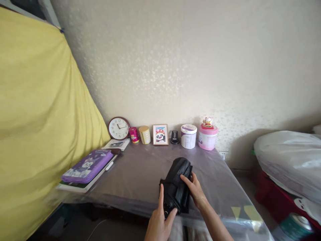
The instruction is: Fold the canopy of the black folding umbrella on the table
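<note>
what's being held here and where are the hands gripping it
A folded black umbrella lying on the table. The left hand grips its near handle end; the right hand rests on its right side.

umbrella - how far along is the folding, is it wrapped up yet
Mostly done: the black folded umbrella lies collapsed into a short bundle on the table. In hand: the left hand grips its near end and the right hand presses the fabric. Left: loose folds show; whether a strap is fastened cannot be told.
</note>
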`<state>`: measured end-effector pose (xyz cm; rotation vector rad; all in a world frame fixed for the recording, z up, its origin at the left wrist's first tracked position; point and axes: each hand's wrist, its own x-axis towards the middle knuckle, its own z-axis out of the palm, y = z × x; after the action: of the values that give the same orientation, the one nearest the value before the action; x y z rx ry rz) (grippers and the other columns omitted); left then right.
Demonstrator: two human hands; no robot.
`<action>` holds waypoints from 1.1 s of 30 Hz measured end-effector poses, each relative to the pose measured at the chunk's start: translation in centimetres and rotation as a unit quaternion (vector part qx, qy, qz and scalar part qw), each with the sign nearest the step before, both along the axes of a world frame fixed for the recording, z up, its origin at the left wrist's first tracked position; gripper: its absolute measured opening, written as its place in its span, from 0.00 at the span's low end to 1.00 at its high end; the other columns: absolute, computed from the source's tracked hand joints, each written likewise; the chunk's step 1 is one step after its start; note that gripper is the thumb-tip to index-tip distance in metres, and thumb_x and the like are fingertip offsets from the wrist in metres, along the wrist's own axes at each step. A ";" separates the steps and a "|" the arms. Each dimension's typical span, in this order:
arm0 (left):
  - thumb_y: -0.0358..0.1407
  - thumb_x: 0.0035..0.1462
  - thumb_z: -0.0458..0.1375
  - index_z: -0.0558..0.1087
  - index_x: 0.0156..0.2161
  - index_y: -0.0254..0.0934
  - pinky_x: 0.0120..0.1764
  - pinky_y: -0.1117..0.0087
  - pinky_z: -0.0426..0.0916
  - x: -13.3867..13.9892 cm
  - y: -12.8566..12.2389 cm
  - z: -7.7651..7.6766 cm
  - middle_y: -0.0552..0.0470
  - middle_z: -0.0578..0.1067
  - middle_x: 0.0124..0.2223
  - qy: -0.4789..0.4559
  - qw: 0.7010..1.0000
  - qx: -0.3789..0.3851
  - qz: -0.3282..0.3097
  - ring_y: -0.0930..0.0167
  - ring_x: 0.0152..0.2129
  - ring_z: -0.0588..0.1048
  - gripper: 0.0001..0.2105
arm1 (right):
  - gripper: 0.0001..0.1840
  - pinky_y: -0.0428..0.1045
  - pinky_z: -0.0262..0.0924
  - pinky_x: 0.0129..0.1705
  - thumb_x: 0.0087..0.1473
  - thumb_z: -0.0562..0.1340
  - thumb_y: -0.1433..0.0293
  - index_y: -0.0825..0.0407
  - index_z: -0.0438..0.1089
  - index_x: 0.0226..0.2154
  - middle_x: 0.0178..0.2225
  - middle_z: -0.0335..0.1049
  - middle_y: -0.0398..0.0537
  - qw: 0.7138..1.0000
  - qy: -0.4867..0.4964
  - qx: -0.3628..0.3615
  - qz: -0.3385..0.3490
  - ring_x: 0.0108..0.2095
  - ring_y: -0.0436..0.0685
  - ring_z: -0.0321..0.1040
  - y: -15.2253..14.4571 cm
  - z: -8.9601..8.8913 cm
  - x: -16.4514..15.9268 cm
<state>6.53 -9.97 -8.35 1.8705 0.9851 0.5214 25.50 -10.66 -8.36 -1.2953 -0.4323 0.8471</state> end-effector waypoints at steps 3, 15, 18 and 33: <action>0.40 0.59 0.48 0.31 0.64 0.38 0.48 0.70 0.62 0.0 0.1 0.1 0.45 0.69 0.55 -0.050 0.998 -0.010 -0.029 0.66 0.49 0.70 0.36 | 0.37 0.52 0.65 0.45 0.39 0.68 0.58 0.52 0.59 0.50 0.47 0.69 0.51 1.000 -0.011 0.003 0.005 0.46 0.61 0.68 -0.4 0.3 0.1; 0.44 0.46 0.63 0.54 0.52 0.42 0.11 0.81 0.50 1.1 0.8 -0.7 0.66 0.65 0.16 -0.219 0.892 -0.388 -0.072 0.80 0.07 0.57 0.31 | 0.38 0.53 0.63 0.47 0.43 0.63 0.61 0.52 0.54 0.56 0.46 0.69 0.51 0.986 -0.163 0.001 0.040 0.46 0.59 0.68 -1.1 0.2 1.7; 0.45 0.44 0.64 0.59 0.36 0.41 0.13 0.82 0.49 0.8 1.4 -1.0 0.65 0.65 0.20 -0.245 0.860 -0.444 -0.064 0.84 0.09 0.55 0.20 | 0.36 0.56 0.61 0.49 0.43 0.59 0.67 0.53 0.52 0.56 0.46 0.69 0.51 0.970 -0.243 -0.017 0.020 0.46 0.60 0.67 -0.7 -1.7 3.1; 0.47 0.48 0.59 0.56 0.20 0.37 0.15 0.86 0.47 -0.4 4.0 -3.3 0.67 0.49 0.11 -0.206 0.764 -0.593 -0.150 0.86 0.09 0.44 0.20 | 0.19 0.56 0.61 0.51 0.57 0.54 0.64 0.50 0.62 0.51 0.50 0.66 0.52 0.820 -0.571 0.032 0.006 0.49 0.59 0.65 1.5 -3.2 -0.3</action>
<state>6.13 -5.98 -11.62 0.6629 0.4572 0.0241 25.15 -9.14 -11.56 -1.6366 -1.3959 -0.0545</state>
